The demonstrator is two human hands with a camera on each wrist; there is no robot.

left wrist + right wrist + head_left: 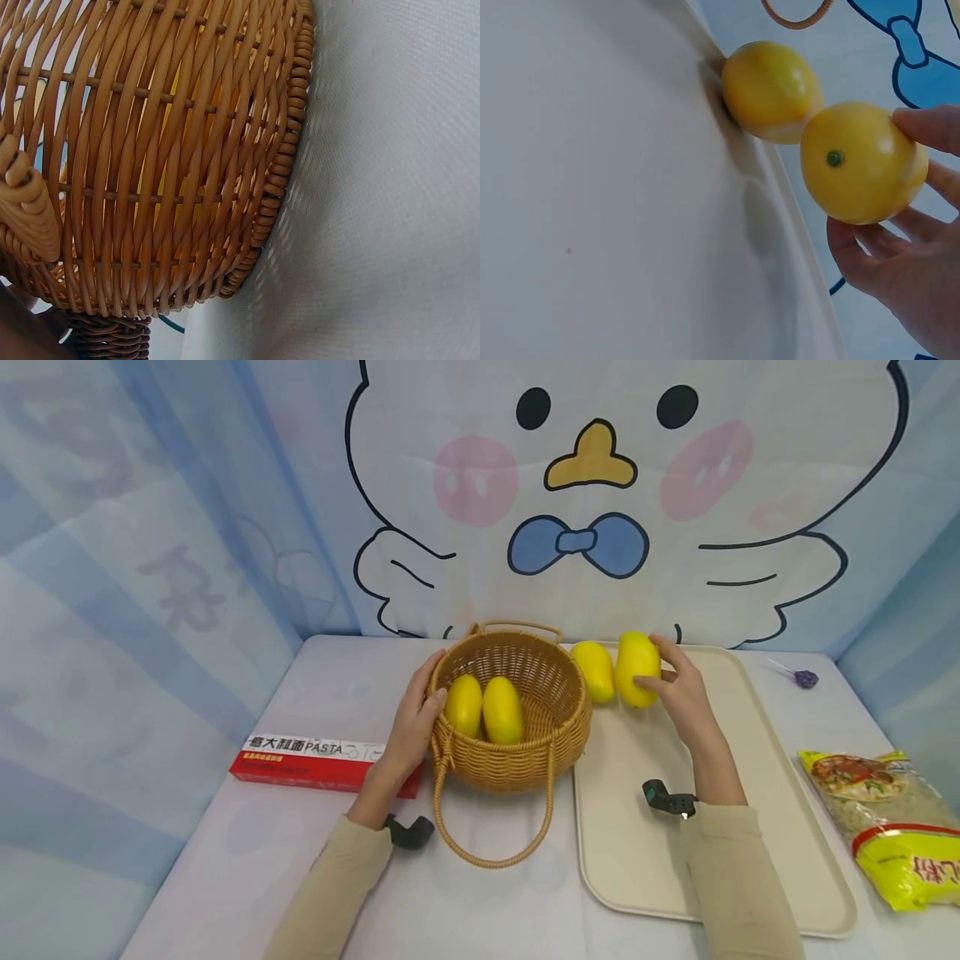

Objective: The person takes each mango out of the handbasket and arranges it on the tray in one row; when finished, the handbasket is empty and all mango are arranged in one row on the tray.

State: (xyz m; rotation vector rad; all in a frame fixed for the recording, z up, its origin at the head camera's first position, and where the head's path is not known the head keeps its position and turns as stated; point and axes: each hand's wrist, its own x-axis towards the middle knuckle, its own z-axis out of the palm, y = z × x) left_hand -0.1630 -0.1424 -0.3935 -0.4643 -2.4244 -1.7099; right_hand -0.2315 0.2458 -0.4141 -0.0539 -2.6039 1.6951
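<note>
My right hand [682, 697] holds a yellow mango [638, 668] between thumb and fingers, above the far part of the beige tray [645, 860]. In the right wrist view, the held mango [862, 165] shows a small green stem spot and is lifted off the tray. Another mango [594, 671] lies on the tray just left of it. With thumb over the rim, my left hand [415, 714] grips the left side of a wicker basket [510, 768]. Two mangoes [502, 710] lie inside the basket, and their yellow shows through the weave in the left wrist view.
A red and white pasta box [300, 768] lies left of the basket, partly behind my left forearm. One basket handle [491, 863] hangs toward me. Right of the tray are a yellow food bag [892, 827] and a small purple-wrapped item [806, 678]. A printed curtain [585, 602] stands behind the table.
</note>
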